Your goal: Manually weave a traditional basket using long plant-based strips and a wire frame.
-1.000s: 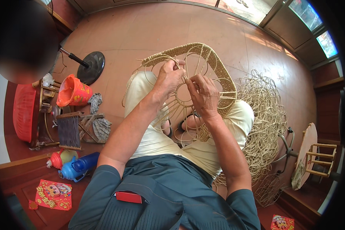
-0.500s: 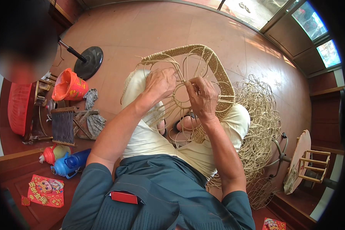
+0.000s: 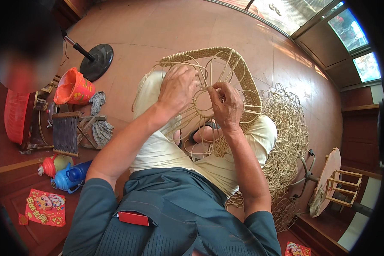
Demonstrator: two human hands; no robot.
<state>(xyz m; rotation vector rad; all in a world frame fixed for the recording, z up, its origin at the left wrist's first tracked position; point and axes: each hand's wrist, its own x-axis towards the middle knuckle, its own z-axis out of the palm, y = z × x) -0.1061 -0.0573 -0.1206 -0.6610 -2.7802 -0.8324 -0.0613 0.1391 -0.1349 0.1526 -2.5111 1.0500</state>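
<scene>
A woven straw-cord basket frame [image 3: 250, 79] rests across my knees, with a braided rim and an openwork of cords around a small ring [image 3: 203, 105]. My left hand [image 3: 178, 87] is over the frame's left side, fingers bent in around a thin straw cord [image 3: 203, 70]. Close by on the right, my right hand [image 3: 227, 104] pinches the cords with thumb and forefinger just above the ring. The exact grip of my left fingertips is partly hidden by the hand itself.
A big tangled heap of straw cord [image 3: 286, 147] lies right of my legs. On the left are a red bucket [image 3: 76, 87], a folding stool [image 3: 66, 133], a blue flask [image 3: 70, 176] and a black round stand base [image 3: 97, 62]. A wooden-framed stool [image 3: 343, 187] lies tipped at the right.
My left hand has risen slightly away from me, its fingers lifting with the cord. My right hand keeps its pinch in nearly the same place. The whole view has shifted slightly.
</scene>
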